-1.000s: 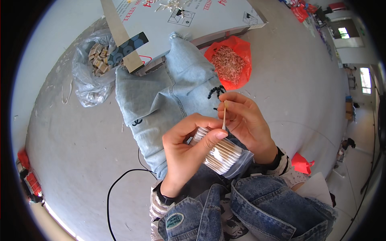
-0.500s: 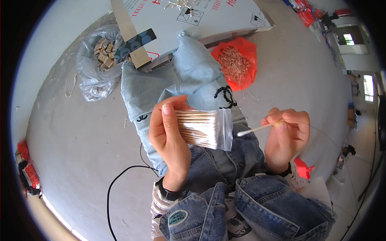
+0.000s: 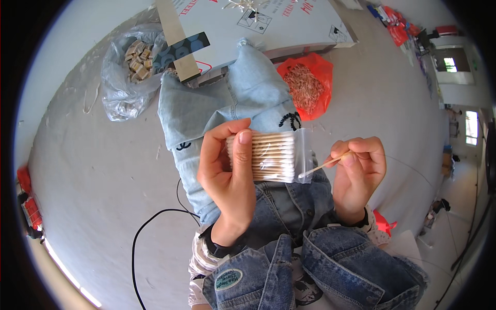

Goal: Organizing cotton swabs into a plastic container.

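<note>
My left hand (image 3: 230, 173) grips a small clear zip bag of cotton swabs (image 3: 271, 156), thumb across its front and fingers behind. The swabs lie in a packed row, white tips toward the bag's zip end (image 3: 304, 155) on the right. Between thumb and fingertips of my right hand (image 3: 359, 170) is a single cotton swab (image 3: 325, 164), pinched near one end. Its white tip points left and overlaps the zip end in this view; whether it is inside the opening I cannot tell.
Ahead stands a table topped with a printed grey-white board (image 3: 289, 26), loose swabs (image 3: 248, 5) on it. A red bag (image 3: 323, 98) of loose swabs sits right of my knees. Left on the floor is a clear bag (image 3: 121, 93) of small packs. A black cable (image 3: 135, 248) curves across the floor.
My right hand has moved left, bringing the single swab's tip to the bag's zip end. My left hand has shifted slightly right and up with the bag, whose swabs now face me more squarely.
</note>
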Demonstrator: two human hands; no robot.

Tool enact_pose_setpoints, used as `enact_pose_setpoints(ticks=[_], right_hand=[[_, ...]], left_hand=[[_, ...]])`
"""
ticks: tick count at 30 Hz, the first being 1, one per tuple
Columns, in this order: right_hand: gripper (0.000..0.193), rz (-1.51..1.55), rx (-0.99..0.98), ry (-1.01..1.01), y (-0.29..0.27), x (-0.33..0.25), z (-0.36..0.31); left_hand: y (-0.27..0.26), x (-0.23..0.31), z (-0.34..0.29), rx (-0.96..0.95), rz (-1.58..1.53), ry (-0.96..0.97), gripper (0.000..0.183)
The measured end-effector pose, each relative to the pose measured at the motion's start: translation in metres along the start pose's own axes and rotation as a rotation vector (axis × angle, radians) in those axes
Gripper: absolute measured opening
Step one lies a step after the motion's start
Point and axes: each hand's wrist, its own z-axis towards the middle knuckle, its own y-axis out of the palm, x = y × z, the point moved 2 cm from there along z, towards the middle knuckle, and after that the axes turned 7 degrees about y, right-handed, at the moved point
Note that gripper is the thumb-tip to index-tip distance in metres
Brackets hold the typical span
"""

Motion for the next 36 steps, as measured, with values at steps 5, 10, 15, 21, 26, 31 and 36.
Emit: enact_pose_setpoints(ticks=[5, 10, 15, 21, 26, 31, 36], right_hand=[[0.014, -0.043, -0.006, -0.006, 0.005, -0.001, -0.002], [0.017, -0.128, 0.023, -0.059, 0.007, -0.001, -0.006], [0.024, -0.178, 0.004, -0.159, 0.015, 0.002, -0.009], [0.025, -0.401, -0.093, -0.279, 0.021, 0.003, -0.005], [0.025, -0.405, -0.104, -0.243, 0.022, 0.006, -0.005], [0.026, -0.317, -0.027, -0.217, 0.024, 0.011, -0.008], [0.025, -0.498, -0.101, -0.344, 0.024, 0.011, -0.005]], left_hand=[[0.002, 0.005, 0.000, 0.028, 0.056, 0.042, 0.015], [0.002, 0.003, 0.001, 0.049, 0.111, 0.049, 0.015], [0.001, 0.004, 0.001, 0.064, 0.127, 0.062, 0.015], [0.007, 0.005, 0.000, 0.083, 0.069, 0.059, 0.013], [0.007, 0.004, 0.000, 0.080, 0.029, 0.055, 0.013], [0.008, 0.002, 0.001, 0.085, -0.044, -0.001, 0.013], [0.011, 0.008, 0.001, 0.093, 0.001, 0.029, 0.018]])
